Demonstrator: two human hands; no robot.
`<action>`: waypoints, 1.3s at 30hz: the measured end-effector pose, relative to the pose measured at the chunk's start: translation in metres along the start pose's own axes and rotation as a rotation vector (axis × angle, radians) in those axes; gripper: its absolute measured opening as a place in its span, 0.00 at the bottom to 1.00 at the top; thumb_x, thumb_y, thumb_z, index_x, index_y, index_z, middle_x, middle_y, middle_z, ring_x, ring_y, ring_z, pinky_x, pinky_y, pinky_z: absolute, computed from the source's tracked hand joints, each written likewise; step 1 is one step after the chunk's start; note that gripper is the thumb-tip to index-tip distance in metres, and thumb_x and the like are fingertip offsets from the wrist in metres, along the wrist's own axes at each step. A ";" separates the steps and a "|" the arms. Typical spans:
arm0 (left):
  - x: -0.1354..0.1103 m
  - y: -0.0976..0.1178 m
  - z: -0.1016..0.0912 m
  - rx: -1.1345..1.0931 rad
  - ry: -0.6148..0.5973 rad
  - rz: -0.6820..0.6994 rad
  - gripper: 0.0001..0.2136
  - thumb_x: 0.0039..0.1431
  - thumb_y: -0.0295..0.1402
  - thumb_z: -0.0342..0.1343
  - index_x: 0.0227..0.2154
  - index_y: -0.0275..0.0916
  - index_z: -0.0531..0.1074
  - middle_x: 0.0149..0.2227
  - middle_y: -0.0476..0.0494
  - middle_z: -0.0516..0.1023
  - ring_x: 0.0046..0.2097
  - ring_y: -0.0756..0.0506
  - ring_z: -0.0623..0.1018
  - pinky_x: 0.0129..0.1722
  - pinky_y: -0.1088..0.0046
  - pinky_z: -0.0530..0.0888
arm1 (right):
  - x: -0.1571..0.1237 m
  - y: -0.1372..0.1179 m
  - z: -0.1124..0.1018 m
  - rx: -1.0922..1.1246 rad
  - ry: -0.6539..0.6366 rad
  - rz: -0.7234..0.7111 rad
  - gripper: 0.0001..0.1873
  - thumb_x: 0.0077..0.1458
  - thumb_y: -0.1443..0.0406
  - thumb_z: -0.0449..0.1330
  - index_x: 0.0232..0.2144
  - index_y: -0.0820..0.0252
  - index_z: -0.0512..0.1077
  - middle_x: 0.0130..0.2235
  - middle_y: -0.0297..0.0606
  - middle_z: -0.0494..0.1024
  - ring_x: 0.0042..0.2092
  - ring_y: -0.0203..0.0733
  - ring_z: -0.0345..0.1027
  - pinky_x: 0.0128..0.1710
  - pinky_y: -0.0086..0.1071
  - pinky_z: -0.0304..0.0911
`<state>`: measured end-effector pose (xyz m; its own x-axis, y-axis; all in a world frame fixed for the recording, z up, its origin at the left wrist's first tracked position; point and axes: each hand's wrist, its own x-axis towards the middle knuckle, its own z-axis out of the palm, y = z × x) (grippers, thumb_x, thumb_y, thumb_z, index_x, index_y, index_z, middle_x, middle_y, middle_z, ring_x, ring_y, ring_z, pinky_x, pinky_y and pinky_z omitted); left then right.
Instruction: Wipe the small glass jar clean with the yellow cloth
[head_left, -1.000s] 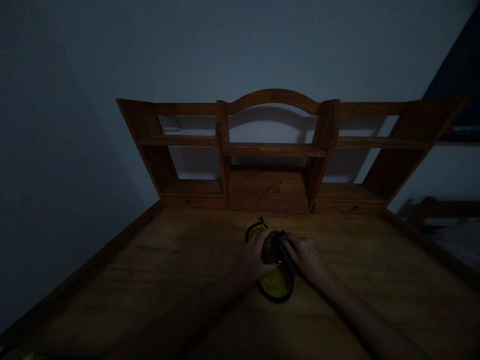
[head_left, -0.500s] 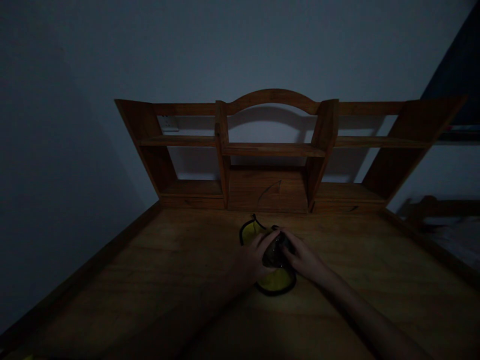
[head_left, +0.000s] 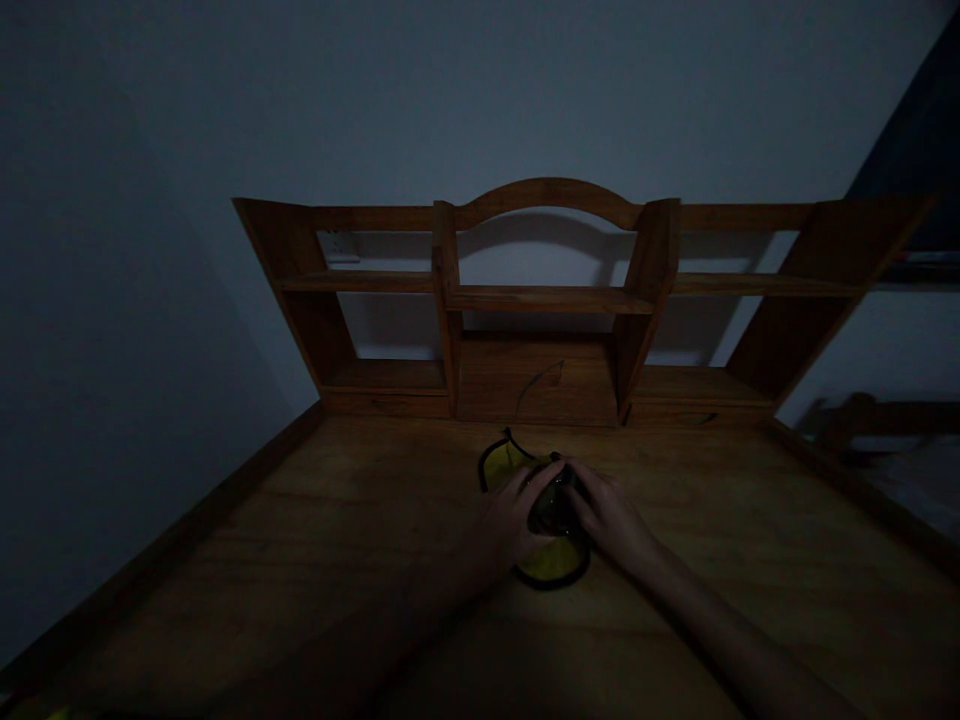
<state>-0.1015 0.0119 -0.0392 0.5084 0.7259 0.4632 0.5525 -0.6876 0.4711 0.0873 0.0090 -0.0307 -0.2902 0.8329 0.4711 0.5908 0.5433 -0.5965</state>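
Both of my hands are around a dark, shiny, rounded object point(head_left: 549, 513) near the middle of the desk; the dim light hides its kind. My left hand point(head_left: 519, 512) wraps its left side, thumb at the front and fingers over the top. On the other side my right hand point(head_left: 604, 508) is closed against it, fingers bent over its upper right edge. Beneath lies a yellow cloth point(head_left: 553, 566) with black edging, partly covered by the hands and the object. Its pointed far corner shows to the upper left.
A wooden desk point(head_left: 360, 520) spreads around my hands, with raised side edges. Along its back stands a wooden shelf unit point(head_left: 551, 298) with several compartments against a pale wall point(head_left: 480, 90). A thin dark line runs down its middle panel. A socket point(head_left: 344, 248) shows behind the left shelves.
My right hand has shifted slightly, its fingers bending further over the dark object. My left hand has moved a little to the right. The cloth stays almost where it was.
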 end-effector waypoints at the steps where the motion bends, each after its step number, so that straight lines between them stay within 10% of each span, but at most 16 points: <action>1: 0.000 0.000 0.000 -0.004 0.007 0.000 0.45 0.44 0.32 0.66 0.63 0.53 0.47 0.54 0.44 0.65 0.54 0.40 0.68 0.53 0.59 0.69 | 0.000 0.000 0.000 -0.010 0.003 0.002 0.21 0.58 0.71 0.48 0.54 0.58 0.63 0.47 0.41 0.74 0.48 0.43 0.70 0.47 0.35 0.65; 18: 0.000 0.001 -0.002 -0.105 0.022 -0.019 0.42 0.46 0.33 0.66 0.62 0.54 0.50 0.57 0.47 0.63 0.56 0.42 0.67 0.55 0.63 0.68 | 0.000 -0.004 -0.007 -0.239 0.056 0.188 0.13 0.58 0.62 0.53 0.43 0.62 0.69 0.32 0.41 0.77 0.32 0.46 0.73 0.28 0.30 0.62; 28: 0.000 -0.001 0.003 -0.074 0.041 -0.001 0.43 0.44 0.32 0.67 0.61 0.50 0.50 0.55 0.46 0.65 0.54 0.43 0.68 0.54 0.64 0.68 | 0.000 -0.006 -0.006 -0.181 -0.027 -0.019 0.27 0.57 0.71 0.49 0.59 0.57 0.56 0.52 0.42 0.71 0.49 0.45 0.69 0.47 0.38 0.66; 39: -0.002 -0.002 0.001 -0.050 0.024 0.009 0.41 0.48 0.36 0.65 0.62 0.50 0.49 0.55 0.44 0.66 0.55 0.41 0.68 0.54 0.61 0.68 | 0.000 -0.002 -0.006 -0.059 0.057 -0.038 0.27 0.55 0.72 0.50 0.57 0.55 0.61 0.52 0.40 0.72 0.51 0.43 0.68 0.51 0.39 0.64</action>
<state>-0.1024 0.0118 -0.0419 0.4972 0.7193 0.4852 0.5139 -0.6947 0.5033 0.0904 0.0071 -0.0253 -0.2709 0.8036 0.5299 0.6241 0.5658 -0.5389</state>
